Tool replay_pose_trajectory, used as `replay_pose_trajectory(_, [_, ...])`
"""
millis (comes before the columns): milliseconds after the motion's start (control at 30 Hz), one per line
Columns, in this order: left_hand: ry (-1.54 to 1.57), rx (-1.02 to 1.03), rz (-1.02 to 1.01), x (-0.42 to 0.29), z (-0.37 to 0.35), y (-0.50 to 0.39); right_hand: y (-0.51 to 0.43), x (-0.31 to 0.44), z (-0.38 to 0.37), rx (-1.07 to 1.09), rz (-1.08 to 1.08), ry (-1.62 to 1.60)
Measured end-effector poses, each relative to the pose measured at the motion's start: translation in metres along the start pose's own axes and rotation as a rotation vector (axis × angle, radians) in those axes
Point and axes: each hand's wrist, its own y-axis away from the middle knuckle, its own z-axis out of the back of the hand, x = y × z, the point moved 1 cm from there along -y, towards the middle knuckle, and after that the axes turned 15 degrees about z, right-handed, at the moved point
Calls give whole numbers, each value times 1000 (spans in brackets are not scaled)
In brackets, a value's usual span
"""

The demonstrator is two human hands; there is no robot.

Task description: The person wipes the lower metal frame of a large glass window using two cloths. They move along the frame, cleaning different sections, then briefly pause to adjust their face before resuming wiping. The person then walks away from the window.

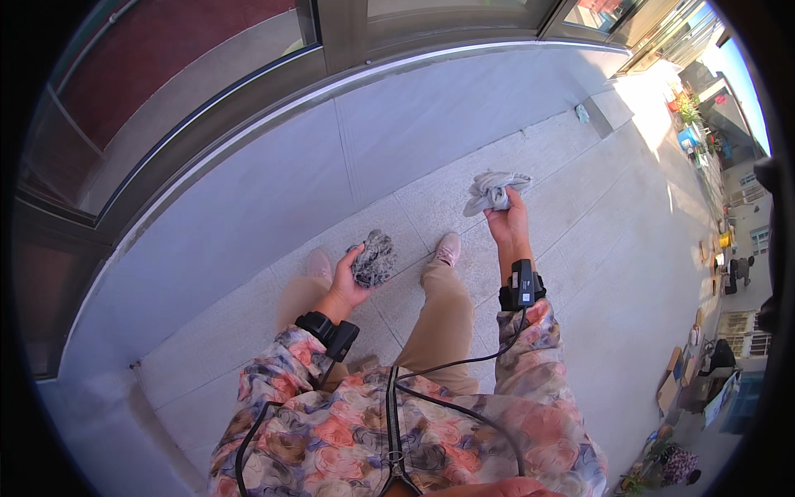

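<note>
My left hand is closed on a crumpled, mottled grey cloth, held above the paved floor near my left shoe. To the right and farther forward, my right hand grips a bunched light grey cloth. Its folds stick out on both sides of the fingers. The two cloths are well apart, and neither touches the low wall in front of me. Black devices are strapped to both wrists, with cables running across my flowered jacket.
Glazed window frames stand above the wall. A pale green cloth lies by a step at the wall's far end. Potted plants and a blue bucket are at the right. Farther off, people are in the yard.
</note>
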Motion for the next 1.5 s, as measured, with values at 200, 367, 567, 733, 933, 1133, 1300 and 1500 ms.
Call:
replay_pose_trajectory(200, [82, -48, 91, -42, 12, -101, -219, 75, -71, 103, 543, 352])
replay_pose_trajectory(367, [63, 0, 105, -52, 17, -143, -306, 67, -138, 192, 751, 894])
replay_pose_trajectory(567, [-45, -45, 147, -81, 7, -155, -310, 34, -179, 305, 982, 1677])
replay_pose_trajectory(733, [-98, -6, 168, -92, 9, -148, -255, 12, -206, 492, 952, 1690])
replay_pose_trajectory(933, [-125, -8, 154, -88, 14, -135, -139, -50, -259, 864, 1091, 1502])
replay_pose_trajectory(1133, [-152, -7, 115, -86, 22, -129, -53, -99, -288, 1136, 1009, 1196])
replay_pose_trajectory(1300, [-144, -86, 85, -85, 24, -123, -37, -82, -287, 1046, 746, 1001])
replay_pose_trajectory(1500, [-171, -38, 90, -87, 21, -117, -88, -56, -280, 560, 535, 1308])
